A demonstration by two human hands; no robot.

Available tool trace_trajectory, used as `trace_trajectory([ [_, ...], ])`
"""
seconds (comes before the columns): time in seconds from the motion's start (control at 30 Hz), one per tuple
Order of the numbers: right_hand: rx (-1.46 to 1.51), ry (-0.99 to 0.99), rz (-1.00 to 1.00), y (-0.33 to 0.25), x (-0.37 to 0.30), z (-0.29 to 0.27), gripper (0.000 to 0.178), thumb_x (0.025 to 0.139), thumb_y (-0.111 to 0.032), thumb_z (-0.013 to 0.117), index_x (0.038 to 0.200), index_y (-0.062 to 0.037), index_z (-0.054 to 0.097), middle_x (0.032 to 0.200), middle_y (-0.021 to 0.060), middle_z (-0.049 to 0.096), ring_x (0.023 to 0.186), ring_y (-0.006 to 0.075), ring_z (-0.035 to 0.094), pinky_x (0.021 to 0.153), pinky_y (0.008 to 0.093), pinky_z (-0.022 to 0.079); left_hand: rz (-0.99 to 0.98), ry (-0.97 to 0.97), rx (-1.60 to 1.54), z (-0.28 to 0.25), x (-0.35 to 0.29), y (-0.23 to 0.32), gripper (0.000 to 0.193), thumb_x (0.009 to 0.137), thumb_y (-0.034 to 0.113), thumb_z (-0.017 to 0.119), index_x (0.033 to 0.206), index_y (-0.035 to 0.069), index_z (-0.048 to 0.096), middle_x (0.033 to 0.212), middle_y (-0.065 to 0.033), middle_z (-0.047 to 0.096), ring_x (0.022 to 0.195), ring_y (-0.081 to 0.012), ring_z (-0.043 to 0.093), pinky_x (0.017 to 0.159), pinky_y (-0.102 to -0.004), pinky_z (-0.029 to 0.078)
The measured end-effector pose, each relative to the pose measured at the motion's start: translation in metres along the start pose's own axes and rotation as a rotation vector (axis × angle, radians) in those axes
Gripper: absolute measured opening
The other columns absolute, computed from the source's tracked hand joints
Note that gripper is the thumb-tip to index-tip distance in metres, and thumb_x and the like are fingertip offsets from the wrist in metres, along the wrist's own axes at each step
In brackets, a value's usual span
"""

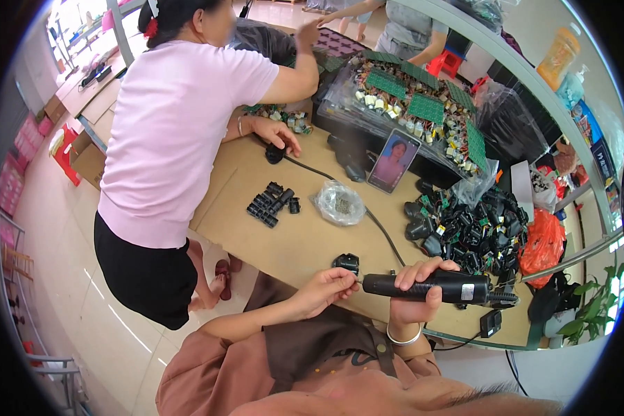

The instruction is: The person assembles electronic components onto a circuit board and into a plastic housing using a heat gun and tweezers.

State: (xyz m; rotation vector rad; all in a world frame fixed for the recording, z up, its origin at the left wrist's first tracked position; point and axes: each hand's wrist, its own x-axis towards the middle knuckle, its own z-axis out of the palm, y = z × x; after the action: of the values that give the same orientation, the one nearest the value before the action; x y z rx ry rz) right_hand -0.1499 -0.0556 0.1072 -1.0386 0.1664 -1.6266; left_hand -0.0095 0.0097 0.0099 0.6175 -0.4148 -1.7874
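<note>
My right hand (416, 291) is wrapped round a black electric screwdriver (440, 288), which lies level above the near edge of the table with its tip toward the left. A thumb and fingers of my left hand (329, 286) pinch together at that tip; what they hold is too small to make out. Just beyond my left hand, a small black plastic part (347, 262) rests on the cardboard-covered table (291, 239). Farther off sits a clear plastic bag of small metal pieces, likely screws (341, 203), beside a group of short black plastic parts (272, 203).
A black cable (381, 225) crosses the table. On the right is a heap of black housings with circuit boards (468, 225). A phone (393, 161) leans against a bin of green boards (423, 107). A co-worker in pink (173, 132) stands at the left, one hand (277, 133) on the table.
</note>
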Motion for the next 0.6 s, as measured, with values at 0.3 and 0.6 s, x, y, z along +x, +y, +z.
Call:
trace_trajectory([
  [0.3, -0.002, -0.048, 0.014, 0.007, 0.004, -0.002, 0.039, 0.082, -0.023, 0.060, 0.112, -0.0087, 0.041, 0.080, 0.0065, 0.045, 0.054, 0.0153, 0.047, 0.048, 0.0281, 0.044, 0.028, 0.057, 0.070, 0.002, -0.002, 0.009, 0.020, 0.091, 0.022, 0.057, 0.102, 0.005, 0.059, 0.092, -0.0029, 0.062, 0.077, -0.0054, 0.053, 0.072, -0.0188, 0.045],
  [0.6, -0.001, -0.051, 0.029, 0.009, 0.002, 0.006, 0.039, 0.081, -0.022, 0.061, 0.111, -0.0084, 0.041, 0.080, 0.0070, 0.045, 0.054, 0.0159, 0.048, 0.046, 0.0285, 0.044, 0.027, 0.036, 0.113, -0.009, -0.003, 0.005, 0.020, 0.090, 0.024, 0.058, 0.100, 0.006, 0.059, 0.088, -0.0001, 0.061, 0.076, -0.0049, 0.052, 0.071, -0.0183, 0.044],
])
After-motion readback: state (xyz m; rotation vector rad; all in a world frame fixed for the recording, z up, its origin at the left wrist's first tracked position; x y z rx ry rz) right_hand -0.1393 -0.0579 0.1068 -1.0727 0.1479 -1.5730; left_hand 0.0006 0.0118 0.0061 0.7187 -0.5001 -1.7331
